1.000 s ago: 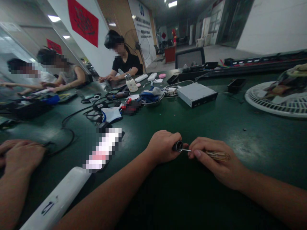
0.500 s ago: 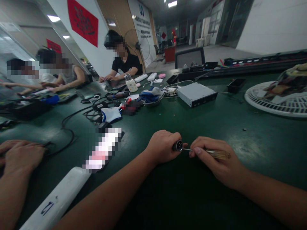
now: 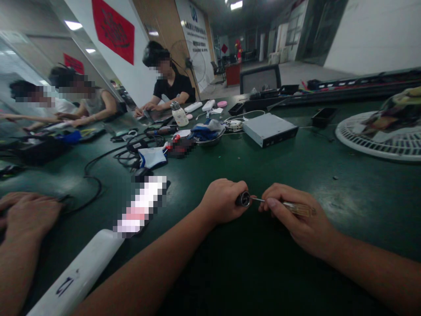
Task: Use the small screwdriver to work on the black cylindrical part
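Just right of centre, my left hand [image 3: 225, 201] is wrapped round a black cylinder [image 3: 244, 199], whose round open end faces me. My right hand [image 3: 296, 219] grips a screwdriver [image 3: 297, 209] with a clear yellowish handle. The screwdriver's thin metal shaft points left at the cylinder's end; whether its tip touches the cylinder cannot be made out. Both hands are above the dark green table [image 3: 256, 267].
A grey metal box [image 3: 269, 128] lies beyond my hands, with a white fan grille [image 3: 362, 142] at the right. A white case [image 3: 79, 267] and a blurred lit screen [image 3: 144, 206] lie left. Another person's hand [image 3: 33, 213] rests at far left.
The screwdriver has tilted slightly, and its shaft sits a little higher at the cylinder end. My right fingers have shifted slightly upward and left. My left hand is nearly still.
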A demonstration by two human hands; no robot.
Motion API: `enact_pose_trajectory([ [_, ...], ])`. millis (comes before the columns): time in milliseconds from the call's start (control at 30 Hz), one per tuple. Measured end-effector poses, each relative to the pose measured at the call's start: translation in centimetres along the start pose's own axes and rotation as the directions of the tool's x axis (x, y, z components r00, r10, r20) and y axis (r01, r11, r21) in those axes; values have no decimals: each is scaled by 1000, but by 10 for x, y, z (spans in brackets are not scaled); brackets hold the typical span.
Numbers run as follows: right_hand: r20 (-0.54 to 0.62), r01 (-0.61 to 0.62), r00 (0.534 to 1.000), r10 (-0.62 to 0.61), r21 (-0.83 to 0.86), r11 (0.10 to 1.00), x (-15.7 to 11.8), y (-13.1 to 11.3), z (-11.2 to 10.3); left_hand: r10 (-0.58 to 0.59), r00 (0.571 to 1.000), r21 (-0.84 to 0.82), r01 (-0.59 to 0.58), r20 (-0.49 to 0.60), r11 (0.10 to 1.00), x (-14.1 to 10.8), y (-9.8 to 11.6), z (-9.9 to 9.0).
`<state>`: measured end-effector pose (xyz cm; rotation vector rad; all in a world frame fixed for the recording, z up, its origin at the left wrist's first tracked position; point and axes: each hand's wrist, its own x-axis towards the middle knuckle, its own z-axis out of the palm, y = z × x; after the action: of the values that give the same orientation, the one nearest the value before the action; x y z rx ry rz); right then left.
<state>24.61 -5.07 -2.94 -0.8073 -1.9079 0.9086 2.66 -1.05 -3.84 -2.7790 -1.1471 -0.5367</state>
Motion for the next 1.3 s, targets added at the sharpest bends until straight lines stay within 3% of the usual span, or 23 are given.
enact_pose_trajectory([
  [200,92,25,995,-33,84,996,1,-3,1,4,1000,3,-4,-25,1000,-1,0,0],
  [367,15,-25,1000,25,0,1000,-1,-1,0,7,1000,-3,-7,-1,1000,0,0,-1],
  [667,74,21,997,-30,114,993,2,-4,1,3,1000,0,-3,-17,1000,-1,-1,2],
  [767,83,18,996,-27,102,995,1,-3,1,11,1000,0,-11,-22,1000,0,0,1],
  [933,-4,-2,1000,2,26,1000,-1,0,0,2,1000,3,-2,-1,1000,0,0,0],
  [1133,64,38,997,-45,109,993,0,-2,0,12,1000,17,-11,-22,1000,-1,-1,3],
  [1300,18,5,1000,-5,14,1000,-1,0,0,9,1000,7,-8,-18,1000,0,0,1],
])
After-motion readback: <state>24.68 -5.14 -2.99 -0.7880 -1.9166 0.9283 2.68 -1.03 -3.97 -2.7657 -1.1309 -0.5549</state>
